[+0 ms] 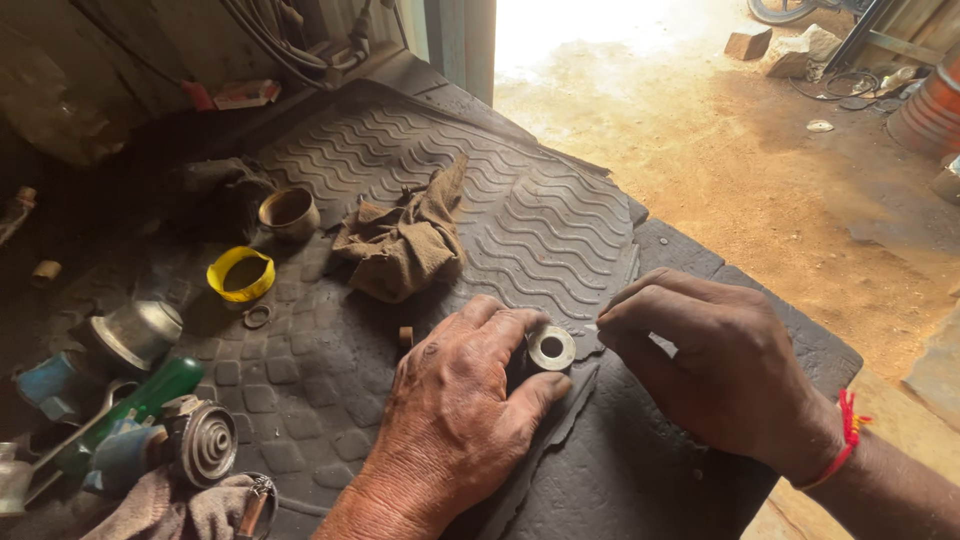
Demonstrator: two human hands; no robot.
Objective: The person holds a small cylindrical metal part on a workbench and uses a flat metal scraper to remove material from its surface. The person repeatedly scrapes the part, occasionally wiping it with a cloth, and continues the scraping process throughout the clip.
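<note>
- Steel is what catches the eye first: a small shiny metal ring (551, 348) with a round hole, held upright at the front of the bench, its flat face turned up toward the person
- left hand (455, 410) grips that ring, fingers curled over it from above and the thumb pressed in beneath, so the ring sits pinched at the fingertips, resting on or just above the mat; I cannot tell which
- right hand (715, 365) comes in from the other side, thumb and forefinger drawn narrow together in a pinch just beside the ring's edge; whatever sits between them is too small to make out
- red thread band (843, 440) circles the right wrist
- black rubber mat (540, 225) with a wavy tread covers the bench under both hands
- at the near left corner lie a ribbed metal pulley (205, 443) and a green-handled tool (140, 400), close together among other greasy parts
- further back on the mat, a crumpled brown rag (405, 245), well apart from the hands
- left of the rag, a yellow plastic ring (240, 273) and, just behind it, a small brass-coloured cup (289, 211)
- beyond the bench, sunlit sandy ground (740, 160) with a brick (748, 43) lying on it
</note>
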